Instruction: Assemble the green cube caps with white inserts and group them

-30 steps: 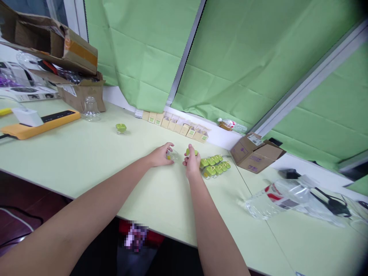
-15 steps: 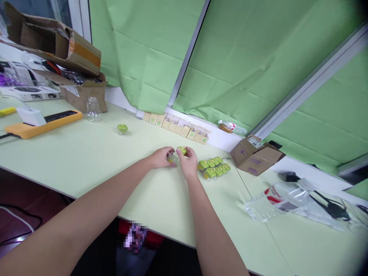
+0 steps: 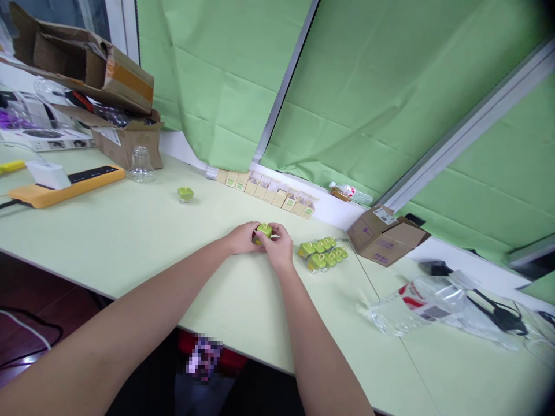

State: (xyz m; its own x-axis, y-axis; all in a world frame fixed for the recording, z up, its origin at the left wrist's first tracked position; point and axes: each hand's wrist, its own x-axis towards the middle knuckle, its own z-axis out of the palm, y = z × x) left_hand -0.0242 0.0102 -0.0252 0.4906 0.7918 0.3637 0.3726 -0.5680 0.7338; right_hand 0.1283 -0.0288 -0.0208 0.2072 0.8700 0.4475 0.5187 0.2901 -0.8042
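Both my hands meet at the middle of the pale table (image 3: 225,294) around one small clear container whose green lid (image 3: 264,230) has a pale loop on top. My left hand (image 3: 244,237) is closed round the container, most of which the fingers hide. The fingers of my right hand (image 3: 278,244) grip the lid, which now sits on the container. Just right of my right hand stand several like containers with green lids (image 3: 318,262) in two rows. Another green-lidded container (image 3: 185,194) stands by itself farther back on the left.
A row of small beige cartons (image 3: 271,193) lines the table's back edge. At left are an orange power strip (image 3: 93,178), a clear plastic bottle piece (image 3: 141,166) and a cardboard box (image 3: 130,143). To the right lie another box (image 3: 385,237) and a large plastic bottle (image 3: 416,303).
My right hand has moved left, bringing the green lid from beside the clear container onto its top. My left hand has stayed in place round the container.
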